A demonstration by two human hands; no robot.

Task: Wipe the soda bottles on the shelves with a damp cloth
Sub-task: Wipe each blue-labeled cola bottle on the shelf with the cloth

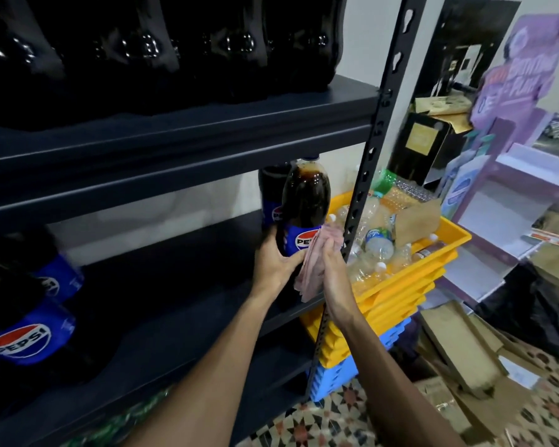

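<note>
A large dark Pepsi bottle point(306, 204) with a blue label stands tilted at the right end of the middle shelf point(181, 295). My left hand point(275, 264) grips its lower part from the left. My right hand point(331, 264) presses a pink cloth point(313, 269) against the bottle's right side, by the label. A second Pepsi bottle point(271, 195) stands just behind it. More Pepsi bottles point(29, 333) sit at the shelf's left end, and several dark bottles point(142, 46) line the shelf above.
The rack's dark perforated upright point(365, 175) runs close to my right hand. Beyond it, stacked yellow crates point(410, 279) hold several empty plastic bottles, over blue crates point(339, 375). Cardboard point(465, 356) lies on the patterned floor; a purple display stand point(510, 175) is further right.
</note>
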